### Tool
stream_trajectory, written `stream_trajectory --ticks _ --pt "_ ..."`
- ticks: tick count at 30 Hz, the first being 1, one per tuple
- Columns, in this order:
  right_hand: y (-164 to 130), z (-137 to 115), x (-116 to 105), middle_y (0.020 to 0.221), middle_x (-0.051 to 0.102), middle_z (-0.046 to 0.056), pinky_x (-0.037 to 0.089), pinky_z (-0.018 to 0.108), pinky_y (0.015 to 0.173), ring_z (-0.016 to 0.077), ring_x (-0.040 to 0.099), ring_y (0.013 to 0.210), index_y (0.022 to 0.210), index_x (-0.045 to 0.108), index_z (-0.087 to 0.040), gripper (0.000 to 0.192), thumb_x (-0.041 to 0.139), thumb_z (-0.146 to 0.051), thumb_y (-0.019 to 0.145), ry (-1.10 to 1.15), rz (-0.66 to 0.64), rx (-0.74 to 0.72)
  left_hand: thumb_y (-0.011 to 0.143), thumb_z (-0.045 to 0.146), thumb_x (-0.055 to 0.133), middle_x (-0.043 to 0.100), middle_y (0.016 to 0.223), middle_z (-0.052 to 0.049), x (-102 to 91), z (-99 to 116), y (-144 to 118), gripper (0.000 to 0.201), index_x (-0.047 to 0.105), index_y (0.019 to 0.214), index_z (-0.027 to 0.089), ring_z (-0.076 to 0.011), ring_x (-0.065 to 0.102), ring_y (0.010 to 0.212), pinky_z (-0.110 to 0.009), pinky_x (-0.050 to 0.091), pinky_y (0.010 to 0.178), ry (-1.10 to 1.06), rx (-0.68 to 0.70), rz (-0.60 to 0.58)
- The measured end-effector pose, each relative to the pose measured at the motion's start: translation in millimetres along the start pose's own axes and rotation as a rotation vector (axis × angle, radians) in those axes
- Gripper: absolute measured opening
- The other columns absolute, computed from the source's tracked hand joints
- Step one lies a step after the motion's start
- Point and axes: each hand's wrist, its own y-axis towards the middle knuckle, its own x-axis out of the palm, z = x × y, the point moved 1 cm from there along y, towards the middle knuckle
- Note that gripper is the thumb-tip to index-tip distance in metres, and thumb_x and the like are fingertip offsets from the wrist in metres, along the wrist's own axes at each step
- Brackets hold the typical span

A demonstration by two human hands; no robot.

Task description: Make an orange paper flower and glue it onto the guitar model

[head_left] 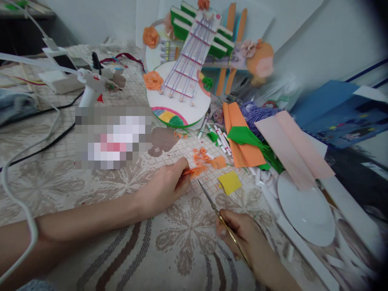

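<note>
— Fingers [182, 169] of our left hand [165, 188] are pinched narrow on a small orange paper scrap [190, 171], holding it just above the patterned cloth [121, 182]. Do we see the other hand?

— We do. Our right hand [239, 234] is closed around the handles of the scissors [212, 202], whose thin blades run up and left, with the tip just beside the orange scrap.

— What lies around them?

— We see more orange paper bits [203, 155] right behind the pinched scrap, and a yellow paper square [230, 182] just to the right of the blades. Beyond that sit folded orange and green sheets [245, 141] and several marker pens [221, 139].

— And farther out?

— We make out a paper guitar model [184, 72] decorated with orange paper flowers at the back, a white glue gun [95, 83] to the left with cables trailing across the cloth, and a white round disc [306, 210] on the right, near pink sheets [294, 145].
</note>
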Motion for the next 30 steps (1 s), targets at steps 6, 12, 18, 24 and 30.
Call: stream_trajectory --ticks 6,12,18,24,30 --pt "-0.1 -0.3 0.2 0.048 0.033 -0.005 0.022 0.021 0.042 0.0105 0.031 0.045 0.055 0.037 -0.021 0.036 0.045 -0.047 0.079 -0.053 0.018 0.013 0.085 0.021 0.036 0.057 0.066 0.001 -2.7 2.6 0.3 0.006 0.039 0.080 0.020 -0.0127 0.053 0.058 -0.023 0.038 0.053 0.000 -0.012 -0.040" --pt "-0.9 -1.8 0.2 0.046 0.032 -0.005 0.021 0.021 0.042 0.0103 0.031 0.045 0.056 0.038 -0.021 0.036 0.046 -0.047 0.080 -0.019 0.016 0.010 0.085 0.020 0.036 0.055 0.065 0.002 -2.1 3.3 0.0 0.006 0.039 0.079 0.020 -0.0121 0.051 0.057 -0.023 0.036 0.052 0.012 -0.001 -0.032" --pt "0.1 -1.7 0.2 0.048 0.033 -0.005 0.022 0.021 0.043 0.0099 0.031 0.046 0.055 0.038 -0.020 0.036 0.047 -0.045 0.080 -0.041 0.023 -0.019 0.085 0.020 0.036 0.054 0.064 0.002 1.6 0.5 -0.4 0.006 0.039 0.079 0.020 -0.0113 0.050 0.055 -0.023 0.034 0.051 0.013 -0.002 -0.001" --pt "1.2 0.9 1.3 0.045 0.032 -0.005 0.021 0.021 0.041 0.0101 0.031 0.044 0.056 0.040 -0.020 0.036 0.046 -0.047 0.080 -0.040 0.027 -0.009 0.084 0.020 0.037 0.051 0.062 0.003 2.8 -0.4 -0.6 0.006 0.039 0.078 0.020 -0.0108 0.048 0.053 -0.023 0.033 0.051 0.016 0.013 0.022" --pt "0.5 1.6 1.6 0.046 0.032 -0.005 0.021 0.022 0.042 0.0104 0.032 0.044 0.056 0.040 -0.020 0.036 0.044 -0.046 0.081 -0.084 0.040 0.002 0.084 0.020 0.037 0.051 0.061 0.003 1.6 0.6 -0.4 0.006 0.039 0.078 0.020 -0.0102 0.046 0.052 -0.023 0.033 0.050 0.018 0.012 0.006"
